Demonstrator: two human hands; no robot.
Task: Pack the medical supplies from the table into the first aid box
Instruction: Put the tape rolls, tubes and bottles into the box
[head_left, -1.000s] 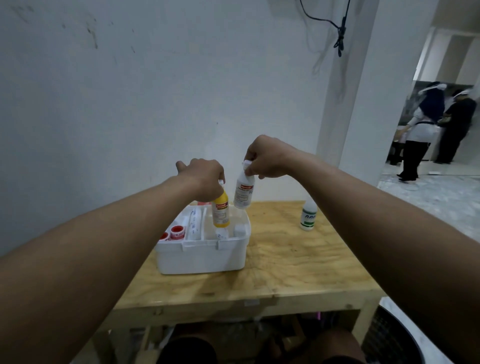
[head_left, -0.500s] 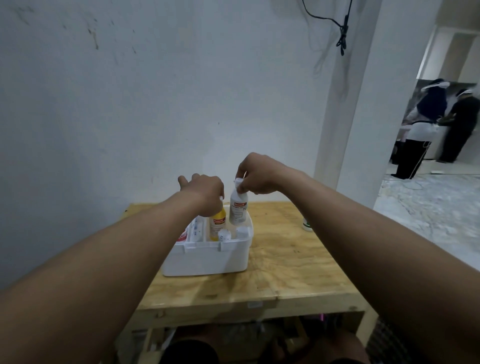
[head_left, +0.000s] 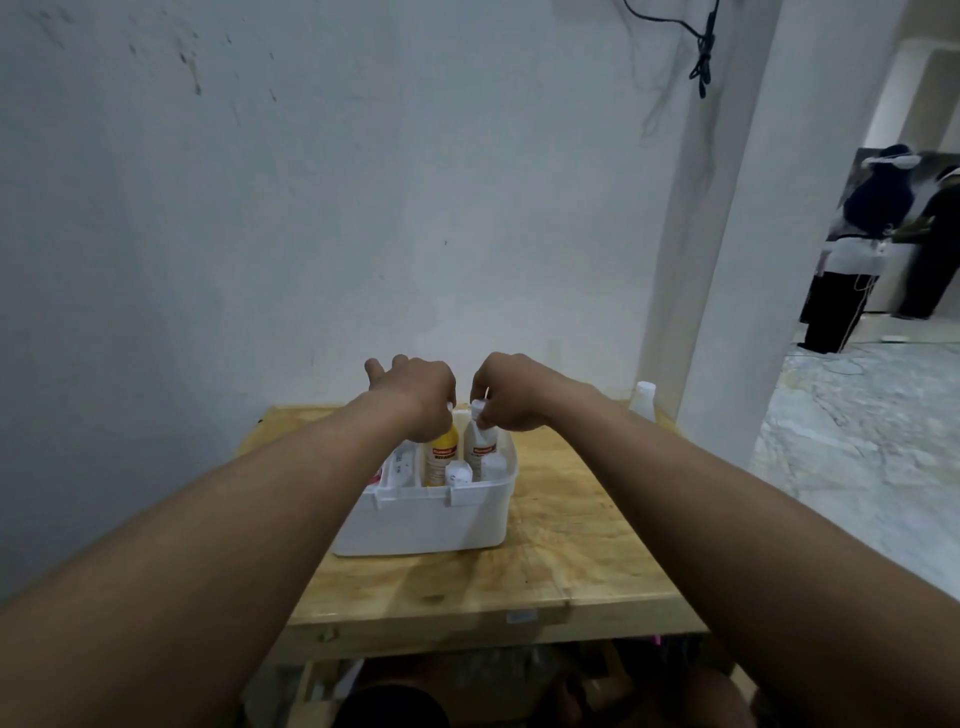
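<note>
Left hand (head_left: 415, 395) grips top of yellow bottle (head_left: 441, 460). Right hand (head_left: 511, 397) pinches cap of white bottle (head_left: 480, 449). Both bottles upright inside box (head_left: 431, 525), not yet released. Left to pack: far bottle (head_left: 644, 400) on surface (head_left: 561, 551), right rear. Task judged nearly complete.

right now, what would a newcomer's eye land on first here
Over the white first aid box, the left hand grips the yellow bottle and the right hand pinches the white bottle by its cap, both upright inside it. A lone bottle stands apart, far right on the table.
</note>
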